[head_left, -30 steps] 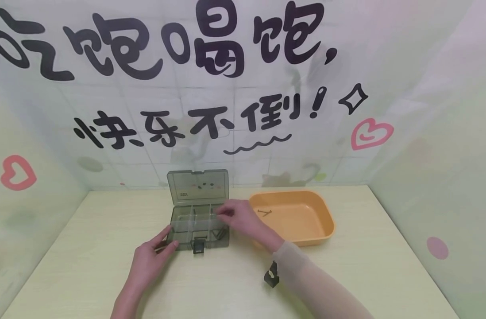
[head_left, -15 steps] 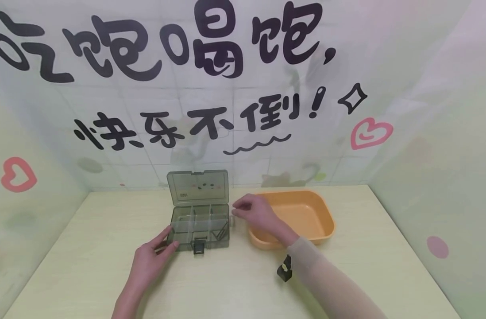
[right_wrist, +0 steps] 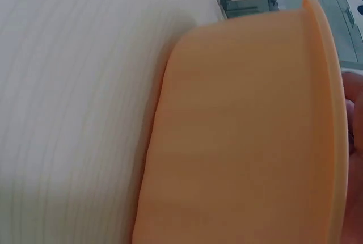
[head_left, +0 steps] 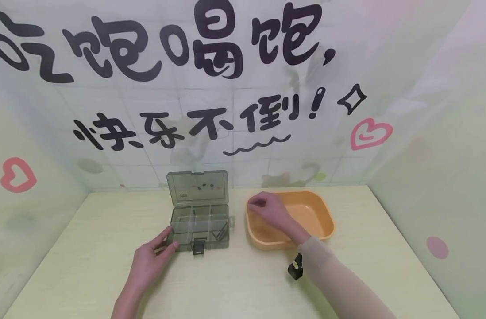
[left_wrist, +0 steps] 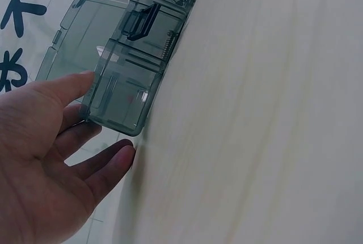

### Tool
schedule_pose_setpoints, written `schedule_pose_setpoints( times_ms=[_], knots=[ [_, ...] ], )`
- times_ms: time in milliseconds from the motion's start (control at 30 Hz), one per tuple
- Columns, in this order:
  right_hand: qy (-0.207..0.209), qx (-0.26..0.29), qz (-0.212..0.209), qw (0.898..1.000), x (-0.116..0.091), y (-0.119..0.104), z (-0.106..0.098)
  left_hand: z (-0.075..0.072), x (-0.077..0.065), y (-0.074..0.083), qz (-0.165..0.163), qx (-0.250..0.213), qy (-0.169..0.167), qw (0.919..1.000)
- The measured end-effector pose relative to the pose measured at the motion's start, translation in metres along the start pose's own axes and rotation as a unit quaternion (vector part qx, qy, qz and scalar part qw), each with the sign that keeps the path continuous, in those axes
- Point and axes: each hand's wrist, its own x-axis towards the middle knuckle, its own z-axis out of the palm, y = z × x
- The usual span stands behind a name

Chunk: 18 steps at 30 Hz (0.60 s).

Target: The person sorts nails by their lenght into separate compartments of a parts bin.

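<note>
Left hand [head_left: 150, 262] grips the near-left corner of the translucent grey compartment box [head_left: 182, 239], thumb at the front, fingers along the side. Right hand [head_left: 271, 212] is over the left rim of the orange plastic tray [head_left: 306, 220], thumb and fingertips drawn together; can't tell if anything is pinched between them.

Box sits on the bench [head_left: 227, 283], just left of the tray, not touching it. Its near-right compartment holds several slim dark screws [head_left: 220, 231], or nails, lying at angles. Left wrist view also shows a small ribbed piece [left_wrist: 168, 44] near the front of the middle compartment, maybe a thread or spring. Clear lid [head_left: 199, 188] stands up at the back; black clasp [head_left: 198, 248] hangs unlatched.

Progress, as a judgement: partway. Some pieces are already in the box; lid not down, clasp not fastened. Count left in the tray can't be told, since the right hand and forearm hide its left part. Lettered wall [head_left: 243, 168] behind.
</note>
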Motion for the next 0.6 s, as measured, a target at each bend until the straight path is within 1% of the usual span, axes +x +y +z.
schedule_pose_setpoints(
  times_ms=[100,200,367,533,600],
  knots=[
    [0.019,0.006,0.010,1.000,0.000,0.005,-0.006,0.001,0.000,0.000,0.001,0.000,-0.001,1.0000],
    [0.027,0.005,0.013,1.000,0.000,0.011,-0.011,0.000,0.000,0.000,0.000,0.001,-0.002,1.0000],
    [0.024,-0.027,0.019,0.999,-0.002,0.018,-0.016,0.000,0.000,0.000,0.000,0.000,-0.003,1.0000],
    [0.017,-0.045,0.021,0.999,-0.004,0.027,-0.018,0.000,-0.001,0.000,0.002,-0.003,-0.001,1.0000],
    [0.014,-0.050,0.029,0.998,-0.005,0.031,-0.019,0.001,-0.001,0.000,0.003,-0.004,0.001,1.0000]
  ],
)
